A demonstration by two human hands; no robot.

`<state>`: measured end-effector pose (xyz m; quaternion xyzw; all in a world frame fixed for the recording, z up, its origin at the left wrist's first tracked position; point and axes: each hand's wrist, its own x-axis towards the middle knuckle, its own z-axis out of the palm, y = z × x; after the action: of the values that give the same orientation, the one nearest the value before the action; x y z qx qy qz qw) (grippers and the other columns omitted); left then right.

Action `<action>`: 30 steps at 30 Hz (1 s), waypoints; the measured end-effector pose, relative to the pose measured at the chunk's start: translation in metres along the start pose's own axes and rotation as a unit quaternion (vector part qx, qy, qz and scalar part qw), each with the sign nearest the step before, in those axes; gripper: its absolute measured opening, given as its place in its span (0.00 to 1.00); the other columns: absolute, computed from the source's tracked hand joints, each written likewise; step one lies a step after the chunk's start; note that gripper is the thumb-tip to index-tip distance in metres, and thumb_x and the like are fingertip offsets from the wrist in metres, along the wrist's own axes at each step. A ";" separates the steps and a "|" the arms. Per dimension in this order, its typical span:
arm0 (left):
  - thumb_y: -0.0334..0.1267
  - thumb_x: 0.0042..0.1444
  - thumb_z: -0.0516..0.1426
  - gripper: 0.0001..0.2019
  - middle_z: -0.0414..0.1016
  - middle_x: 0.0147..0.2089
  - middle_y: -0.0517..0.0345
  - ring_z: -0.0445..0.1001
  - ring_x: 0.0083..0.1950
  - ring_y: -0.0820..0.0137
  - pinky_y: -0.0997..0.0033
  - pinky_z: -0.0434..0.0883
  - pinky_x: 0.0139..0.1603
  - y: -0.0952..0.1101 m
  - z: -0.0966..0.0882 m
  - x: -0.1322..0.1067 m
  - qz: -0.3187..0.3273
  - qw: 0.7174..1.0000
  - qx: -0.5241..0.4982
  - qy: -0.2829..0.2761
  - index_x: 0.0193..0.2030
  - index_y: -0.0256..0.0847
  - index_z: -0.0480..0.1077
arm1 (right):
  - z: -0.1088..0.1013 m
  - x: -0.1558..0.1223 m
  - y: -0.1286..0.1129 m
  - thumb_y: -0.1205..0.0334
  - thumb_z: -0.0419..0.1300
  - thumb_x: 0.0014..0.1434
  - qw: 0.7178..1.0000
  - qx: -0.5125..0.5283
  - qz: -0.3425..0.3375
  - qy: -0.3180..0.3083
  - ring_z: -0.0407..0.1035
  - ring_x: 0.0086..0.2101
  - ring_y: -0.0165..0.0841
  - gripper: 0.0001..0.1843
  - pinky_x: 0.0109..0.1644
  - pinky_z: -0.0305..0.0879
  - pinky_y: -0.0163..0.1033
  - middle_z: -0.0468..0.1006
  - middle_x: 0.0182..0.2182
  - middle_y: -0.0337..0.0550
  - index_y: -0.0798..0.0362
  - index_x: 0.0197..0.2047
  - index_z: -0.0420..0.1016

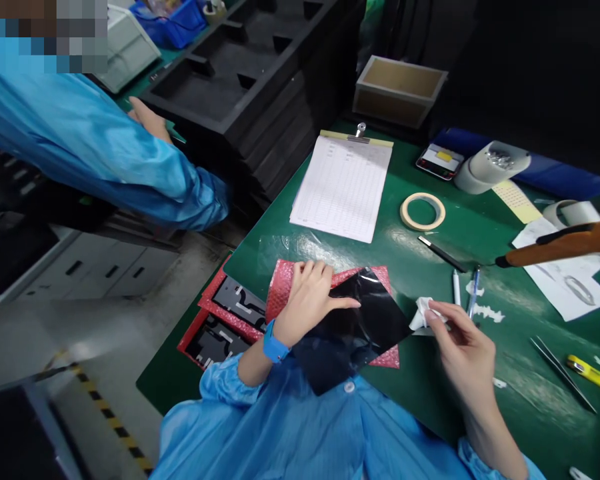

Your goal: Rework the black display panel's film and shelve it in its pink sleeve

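Observation:
A dark glossy square panel [367,320] lies tilted cornerwise over pink bubble wrap [281,279], its lower corner above my blue smock. My left hand [310,297] grips the panel at its upper left side, thumb stretched across the dark face and fingers curled at the edge. A blue band circles that wrist. Between thumb and fingertips, my right hand [463,340] pinches a crumpled white wipe [422,315] at the panel's right corner. Whether the wipe presses on the panel, I cannot tell.
Beyond the panel lie a clipboard [343,183] and a tape roll [423,211]. An orange electric screwdriver [563,244], tweezers [563,373] and a yellow cutter [593,375] are on the right. At left, a co-worker's sleeve [105,147] reaches toward stacked black foam trays [220,87].

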<state>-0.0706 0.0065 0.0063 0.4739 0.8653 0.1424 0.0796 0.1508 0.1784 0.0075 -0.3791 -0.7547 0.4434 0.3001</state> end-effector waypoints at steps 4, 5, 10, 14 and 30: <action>0.69 0.67 0.63 0.28 0.80 0.42 0.51 0.80 0.50 0.50 0.52 0.69 0.59 -0.014 -0.008 0.011 0.042 0.991 -0.100 -0.079 0.42 0.43 0.72 | 0.001 -0.008 0.008 0.41 0.74 0.62 0.999 0.005 0.015 0.043 0.77 0.36 0.40 0.18 0.32 0.72 0.40 0.85 0.38 0.49 0.48 0.38 0.89; 0.66 0.69 0.64 0.25 0.79 0.39 0.55 0.80 0.48 0.51 0.55 0.69 0.57 -0.016 -0.011 0.013 0.042 0.986 -0.127 -0.101 0.42 0.44 0.71 | -0.001 -0.010 0.009 0.41 0.74 0.61 0.998 0.010 0.020 0.060 0.77 0.35 0.39 0.19 0.32 0.71 0.40 0.84 0.38 0.49 0.49 0.38 0.89; 0.60 0.66 0.68 0.22 0.76 0.34 0.63 0.80 0.39 0.55 0.63 0.69 0.43 -0.018 -0.019 0.020 0.012 0.969 -0.199 -0.146 0.50 0.46 0.71 | -0.012 -0.023 0.009 0.43 0.77 0.59 0.987 0.053 0.067 0.136 0.77 0.36 0.38 0.18 0.37 0.74 0.41 0.85 0.39 0.48 0.49 0.41 0.89; 0.59 0.57 0.74 0.29 0.85 0.48 0.54 0.83 0.52 0.49 0.57 0.75 0.54 -0.017 -0.018 0.019 -0.031 0.918 -0.360 -0.162 0.57 0.45 0.74 | -0.009 -0.042 0.005 0.39 0.79 0.55 0.977 0.111 0.132 0.125 0.75 0.28 0.36 0.23 0.31 0.75 0.40 0.85 0.35 0.48 0.51 0.39 0.89; 0.54 0.69 0.66 0.27 0.86 0.65 0.43 0.85 0.63 0.51 0.53 0.80 0.65 -0.006 -0.024 0.039 0.000 0.804 -0.533 -0.262 0.66 0.37 0.79 | -0.007 -0.042 0.003 0.38 0.87 0.42 0.914 0.239 0.177 0.276 0.76 0.28 0.32 0.30 0.30 0.80 0.36 0.85 0.34 0.41 0.50 0.39 0.89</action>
<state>-0.1030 0.0327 0.0275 0.3759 0.5990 0.4518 0.5438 0.1794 0.1472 0.0033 -0.5310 -0.4338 0.5343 0.4944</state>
